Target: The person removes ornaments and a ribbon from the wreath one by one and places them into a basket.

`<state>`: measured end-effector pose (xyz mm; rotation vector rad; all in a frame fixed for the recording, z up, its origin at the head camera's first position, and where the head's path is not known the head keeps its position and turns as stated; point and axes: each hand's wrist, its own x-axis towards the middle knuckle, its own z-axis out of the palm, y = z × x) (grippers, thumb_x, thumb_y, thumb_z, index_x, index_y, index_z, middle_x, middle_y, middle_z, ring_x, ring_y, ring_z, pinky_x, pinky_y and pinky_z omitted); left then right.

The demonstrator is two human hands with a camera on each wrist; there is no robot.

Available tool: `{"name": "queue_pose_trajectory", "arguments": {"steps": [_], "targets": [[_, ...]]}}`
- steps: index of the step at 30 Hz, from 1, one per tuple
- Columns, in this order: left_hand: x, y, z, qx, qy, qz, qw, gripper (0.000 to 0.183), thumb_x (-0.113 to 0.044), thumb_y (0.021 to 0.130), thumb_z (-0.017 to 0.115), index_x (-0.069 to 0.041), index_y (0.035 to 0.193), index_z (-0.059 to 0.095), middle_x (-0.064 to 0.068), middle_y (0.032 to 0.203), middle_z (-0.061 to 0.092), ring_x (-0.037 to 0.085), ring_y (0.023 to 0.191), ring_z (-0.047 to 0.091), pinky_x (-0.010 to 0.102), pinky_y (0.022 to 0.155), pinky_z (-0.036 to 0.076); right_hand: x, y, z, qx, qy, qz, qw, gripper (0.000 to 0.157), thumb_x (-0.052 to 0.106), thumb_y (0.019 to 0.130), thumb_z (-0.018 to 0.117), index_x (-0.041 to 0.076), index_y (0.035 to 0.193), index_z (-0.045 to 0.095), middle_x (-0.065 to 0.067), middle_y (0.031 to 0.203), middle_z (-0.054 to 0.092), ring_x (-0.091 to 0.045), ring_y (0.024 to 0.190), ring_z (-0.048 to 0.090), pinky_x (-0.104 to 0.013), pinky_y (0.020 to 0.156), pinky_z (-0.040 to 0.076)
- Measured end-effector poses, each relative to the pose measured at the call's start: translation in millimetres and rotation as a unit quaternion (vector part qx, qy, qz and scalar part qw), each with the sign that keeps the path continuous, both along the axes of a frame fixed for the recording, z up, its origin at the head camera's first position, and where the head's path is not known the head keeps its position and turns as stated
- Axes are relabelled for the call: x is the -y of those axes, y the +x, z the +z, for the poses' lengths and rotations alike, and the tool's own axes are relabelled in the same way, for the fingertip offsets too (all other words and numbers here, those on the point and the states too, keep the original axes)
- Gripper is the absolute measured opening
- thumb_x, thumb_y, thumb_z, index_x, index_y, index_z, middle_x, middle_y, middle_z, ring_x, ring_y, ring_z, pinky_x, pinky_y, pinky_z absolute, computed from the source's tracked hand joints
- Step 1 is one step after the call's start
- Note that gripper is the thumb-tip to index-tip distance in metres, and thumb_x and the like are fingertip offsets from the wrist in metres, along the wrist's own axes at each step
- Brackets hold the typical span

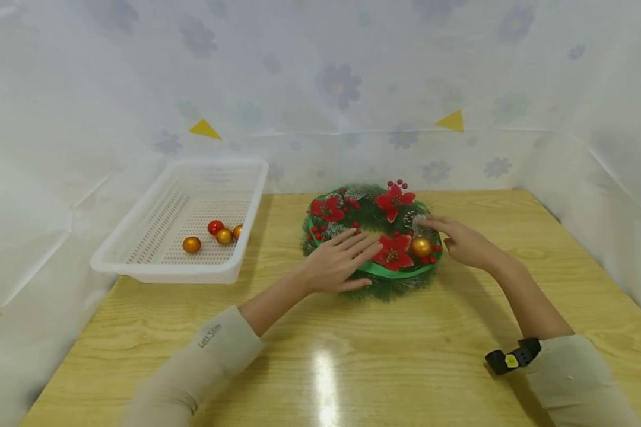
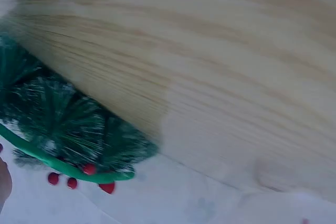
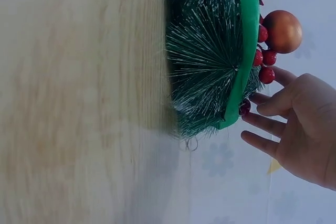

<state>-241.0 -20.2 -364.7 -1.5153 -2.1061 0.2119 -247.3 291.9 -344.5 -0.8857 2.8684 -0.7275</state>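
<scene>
- On the table [image 1: 406,356], right of white basket [image 1: 178,271]: round green wreath [image 1: 367,204] with red flowers [image 1: 393,252], gold ball [image 1: 421,247] at near right.
- Over wreath's near left: left hand [image 1: 336,264], with straight, spread fingers.
- At wreath's right edge: right hand [image 1: 466,242], with loosely extended fingers.

Green wreath [image 1: 365,210]; red flowers [image 1: 393,252]; golden ball [image 1: 421,247]; white basket [image 1: 181,271]; yellowish wood-grained table [image 1: 395,356]; white, lilac-flowered backdrop [image 1: 299,77].

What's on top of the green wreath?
I see three red flowers, red berries, frosted pinecones and one gold ball. The left hand covers part of the wreath, so I can't see what's there.
</scene>
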Motion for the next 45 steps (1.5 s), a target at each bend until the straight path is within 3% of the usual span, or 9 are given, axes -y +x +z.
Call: {"name": "queue_pose_trajectory", "arguments": {"steps": [4, 10, 18, 29, 45], "targets": [[-25.2, 4.5, 5.1, -0.005, 0.038, 0.04, 0.9985, 0.067, -0.053, 0.091, 0.045, -0.007, 0.139, 0.04, 0.011, 0.141, 0.038, 0.024, 0.128, 0.036, 0.038, 0.109, 0.016, -1.0, 0.1, -1.9, 0.019, -0.015, 0.004, 1.0, 0.065, -0.024, 0.081, 0.03, 0.003, 0.14, 0.037, -0.029, 0.138, 0.03, -0.048, 0.127, 0.022, -0.064, 0.095, 0.025], [-62.1, 6.2, 10.0, -0.009, 0.073, 0.091, 0.9931, 0.064, -0.055, 0.09, 0.045, -0.009, 0.135, 0.046, 0.008, 0.134, 0.047, 0.023, 0.125, 0.04, 0.039, 0.106, 0.026, -2.3, 1.9, -5.3, 0.032, -0.042, 0.008, 0.999, 0.063, -0.024, 0.082, 0.033, 0.001, 0.14, 0.035, -0.028, 0.139, 0.029, -0.047, 0.128, 0.021, -0.064, 0.096, 0.023], [-93.9, 11.0, 6.8, -0.003, 0.076, 0.097, 0.9924, 0.062, -0.056, 0.088, 0.047, -0.012, 0.132, 0.05, 0.002, 0.124, 0.055, 0.021, 0.118, 0.046, 0.041, 0.103, 0.03, -8.3, 7.1, -17.5, 0.034, -0.061, 0.004, 0.998, 0.067, -0.023, 0.083, 0.037, 0.004, 0.144, 0.026, -0.027, 0.142, 0.024, -0.046, 0.128, 0.021, -0.064, 0.094, 0.026], [-106.4, 8.4, 3.7, -0.025, 0.055, 0.116, 0.9915, 0.051, -0.048, 0.088, 0.055, -0.016, 0.128, 0.054, -0.003, 0.116, 0.059, 0.017, 0.115, 0.048, 0.039, 0.103, 0.031, -9.2, 8.3, -13.8, 0.023, -0.061, 0.005, 0.998, 0.066, -0.021, 0.085, 0.037, 0.003, 0.144, 0.024, -0.027, 0.142, 0.023, -0.046, 0.127, 0.022, -0.062, 0.093, 0.029], [-106.8, 0.4, 9.4, -0.034, 0.09, 0.109, 0.9894, 0.047, -0.043, 0.087, 0.059, -0.015, 0.125, 0.056, -0.001, 0.116, 0.06, 0.018, 0.113, 0.05, 0.037, 0.101, 0.033, -11.6, 1.4, -17.2, 0.032, -0.062, 0.006, 0.998, 0.066, -0.019, 0.086, 0.037, 0.001, 0.145, 0.018, -0.027, 0.142, 0.022, -0.044, 0.127, 0.025, -0.059, 0.094, 0.03]]}}
